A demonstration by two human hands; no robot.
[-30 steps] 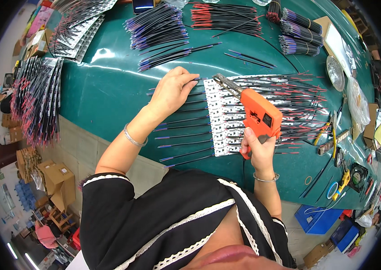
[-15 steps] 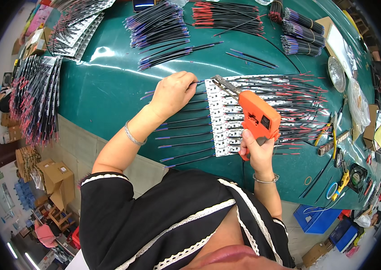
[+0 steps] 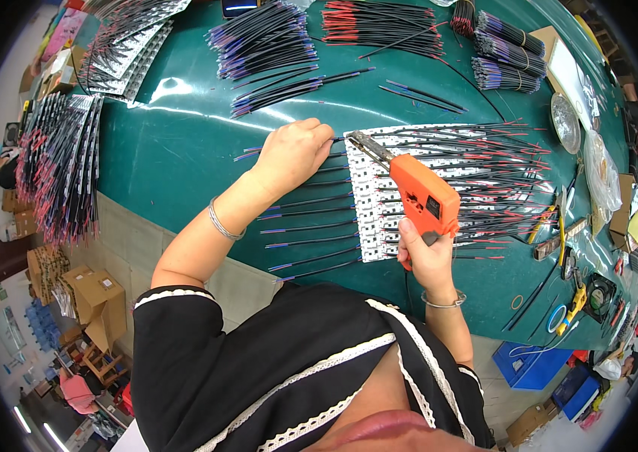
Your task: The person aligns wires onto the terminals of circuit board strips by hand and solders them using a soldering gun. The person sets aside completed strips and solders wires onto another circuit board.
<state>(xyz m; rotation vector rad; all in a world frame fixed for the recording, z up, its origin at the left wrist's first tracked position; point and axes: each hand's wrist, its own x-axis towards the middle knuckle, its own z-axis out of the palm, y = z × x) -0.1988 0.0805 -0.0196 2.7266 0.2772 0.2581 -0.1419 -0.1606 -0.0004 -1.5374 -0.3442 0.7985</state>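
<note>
My left hand (image 3: 294,154) is closed in a pinch on a thin black wire (image 3: 249,154), whose bluish end sticks out to the left of my fist. It stays close to the top left corner of a white circuit board panel (image 3: 364,218). In my right hand (image 3: 426,256) I grip an orange soldering gun (image 3: 424,194) by its handle. The gun's metal nose slants up and left, its tip over the panel's top left corner beside my left fingers. Whether the tip touches the board I cannot tell. Black wires with red ends (image 3: 507,162) fan out from the panel's right; others leave its left edge.
Piles of blue-ended wires (image 3: 262,41) and red-ended wires (image 3: 383,30) lie at the far side of the green table (image 3: 183,158). Wired panels (image 3: 59,166) hang over the left edge. At right are a metal dish (image 3: 563,124), yellow-handled pliers (image 3: 576,307) and a small fan (image 3: 599,294).
The soldering gun has shifted slightly left and down, its tip now nearer the panel's corner. My left hand has moved a little to the right, still pinching the wire.
</note>
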